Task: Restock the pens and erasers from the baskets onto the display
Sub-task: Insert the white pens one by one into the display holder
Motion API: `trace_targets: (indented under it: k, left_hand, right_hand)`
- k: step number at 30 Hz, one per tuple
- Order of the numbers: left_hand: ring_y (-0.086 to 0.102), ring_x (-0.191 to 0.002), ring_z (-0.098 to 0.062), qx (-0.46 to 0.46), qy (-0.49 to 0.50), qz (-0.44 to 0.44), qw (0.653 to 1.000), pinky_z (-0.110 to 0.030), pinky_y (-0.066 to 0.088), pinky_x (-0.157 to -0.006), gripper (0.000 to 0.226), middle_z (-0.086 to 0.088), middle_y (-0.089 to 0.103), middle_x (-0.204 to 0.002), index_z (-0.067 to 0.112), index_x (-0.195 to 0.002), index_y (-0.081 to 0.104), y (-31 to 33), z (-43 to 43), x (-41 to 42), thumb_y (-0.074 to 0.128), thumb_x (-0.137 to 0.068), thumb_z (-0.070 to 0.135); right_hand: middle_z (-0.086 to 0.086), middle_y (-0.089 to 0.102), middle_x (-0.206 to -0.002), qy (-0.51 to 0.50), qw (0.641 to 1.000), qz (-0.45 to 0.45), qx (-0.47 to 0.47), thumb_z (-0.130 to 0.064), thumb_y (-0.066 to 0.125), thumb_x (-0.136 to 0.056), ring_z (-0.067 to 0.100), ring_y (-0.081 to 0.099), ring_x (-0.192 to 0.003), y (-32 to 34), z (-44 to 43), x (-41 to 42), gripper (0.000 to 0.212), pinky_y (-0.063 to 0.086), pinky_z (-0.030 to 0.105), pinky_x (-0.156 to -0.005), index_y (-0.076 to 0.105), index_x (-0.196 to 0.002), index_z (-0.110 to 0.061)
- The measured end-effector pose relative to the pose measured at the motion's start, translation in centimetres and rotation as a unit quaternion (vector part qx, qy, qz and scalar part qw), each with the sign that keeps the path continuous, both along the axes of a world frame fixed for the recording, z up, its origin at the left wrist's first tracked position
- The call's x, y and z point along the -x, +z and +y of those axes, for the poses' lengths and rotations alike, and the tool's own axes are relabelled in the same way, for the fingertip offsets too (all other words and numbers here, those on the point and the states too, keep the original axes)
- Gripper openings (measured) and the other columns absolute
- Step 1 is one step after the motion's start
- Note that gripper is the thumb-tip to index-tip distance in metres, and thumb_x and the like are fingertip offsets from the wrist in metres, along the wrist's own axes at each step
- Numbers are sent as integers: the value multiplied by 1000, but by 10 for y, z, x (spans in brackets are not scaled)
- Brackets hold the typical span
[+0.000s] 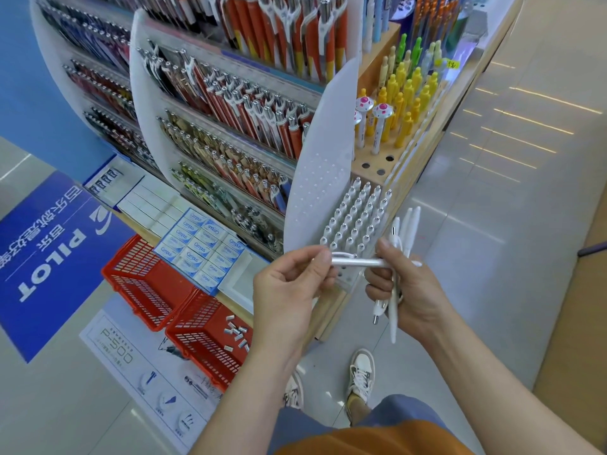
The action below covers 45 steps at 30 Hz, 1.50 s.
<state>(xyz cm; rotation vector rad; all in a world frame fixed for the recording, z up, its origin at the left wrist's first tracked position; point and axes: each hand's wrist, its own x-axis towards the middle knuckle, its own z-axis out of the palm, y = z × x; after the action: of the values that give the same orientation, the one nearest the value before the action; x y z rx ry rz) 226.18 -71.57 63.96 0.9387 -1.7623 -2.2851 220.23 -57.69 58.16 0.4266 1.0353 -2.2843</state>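
Note:
My left hand [289, 290] pinches one end of a white pen [358, 261] that lies level in front of me. My right hand [410, 290] grips a bundle of white pens [394, 310] pointing up and down, and its thumb touches the level pen's other end. Just behind both hands stands a wooden holder block with rows of upright white pens [358, 218]. Two red baskets sit on the floor at the lower left: the near basket [197, 343] holds several small white erasers [236, 333], the far basket [144, 284] looks empty.
A tiered display [230, 126] of orange, brown and dark pens fills the upper left. Blue and white eraser boxes [197, 247] lie on its lower shelf. Yellow and green pens [404, 93] stand in a peg block behind. My feet [359, 376] are below on tiled floor.

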Motion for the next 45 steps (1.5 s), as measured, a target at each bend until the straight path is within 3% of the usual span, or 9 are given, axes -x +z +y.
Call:
trace_targets:
  k: [4, 8, 11, 15, 18, 21, 25, 35, 45]
  left_hand:
    - [60, -51, -16, 71, -67, -66, 993, -22, 52, -49, 15, -11, 67, -61, 9, -80, 73, -2, -9, -2, 66, -85, 21]
    - [51, -41, -15, 46, -143, -138, 979, -21, 42, -39, 39, -12, 60, -56, 1, -80, 67, -2, -14, -3, 55, -91, 37]
    - [54, -45, -14, 23, -112, -131, 985, -20, 46, -43, 29, -12, 62, -59, 1, -81, 71, -1, -15, -6, 60, -89, 27]
    - [67, -62, -18, 106, -52, -77, 990, -22, 55, -59, 10, -9, 71, -70, 14, -87, 74, 13, -29, -7, 66, -84, 8]
    - [68, -68, -4, 334, -58, -44, 940, -12, 52, -64, 22, 5, 71, -72, 31, -84, 73, 31, -47, -10, 72, -79, 10]
    - [64, -70, 2, 484, -64, -2, 873, -6, 48, -64, 20, 16, 67, -75, 33, -84, 70, 41, -56, -11, 74, -78, 15]
    - [61, -62, -9, 579, -126, 55, 804, -31, 53, -62, 10, 7, 68, -77, 20, -92, 73, 23, -54, -6, 71, -82, 21]
    - [58, -70, -11, 632, -153, 124, 750, -29, 47, -62, 14, 4, 69, -82, 13, -95, 73, 37, -56, -14, 65, -85, 19]
    - [58, -55, -21, 654, -256, 114, 703, -29, 46, -49, 23, -1, 62, -68, 12, -87, 69, -34, -37, 9, 51, -88, 26]
  right_hand:
    - [-3, 29, -53, 46, 996, 57, -47, -20, 68, -82, 10, 26, -44, 2, 4, 1, 33, 18, 22, -44, 55, -53, -23]
    - [-4, 35, -53, 53, 992, 104, -51, -40, 86, -62, 11, 30, -44, -1, 6, 2, 32, 25, 20, -42, 58, -57, -24]
    - [-1, 39, -53, 69, 985, 127, -89, -51, 88, -51, 12, 31, -43, -4, 7, 4, 44, 29, 21, -42, 58, -62, -21]
    - [1, 40, -54, 40, 993, 71, -82, -59, 71, -72, 11, 30, -42, -4, 14, 9, 49, 28, 20, -40, 55, -79, -13]
    - [0, 36, -56, 2, 995, -1, -98, -42, 52, -93, 10, 26, -41, -6, 24, 14, 30, 20, 20, -40, 54, -81, -14]
    - [2, 34, -59, 4, 990, -18, -140, -24, 51, -93, 11, 24, -40, -9, 27, 17, 17, 17, 20, -40, 51, -79, -15]
    - [2, 38, -60, 12, 986, -33, -165, -17, 50, -91, 12, 26, -42, -13, 22, 14, 8, 19, 21, -40, 51, -84, -14]
    - [5, 47, -63, 0, 982, -58, -181, -19, 54, -92, 14, 33, -43, -23, 14, 7, 9, 28, 23, -40, 53, -88, -11]
    - [0, 41, -56, 13, 979, -96, -177, -47, 55, -93, 12, 39, -42, -23, 13, 5, 34, 35, 21, -41, 58, -95, -13]
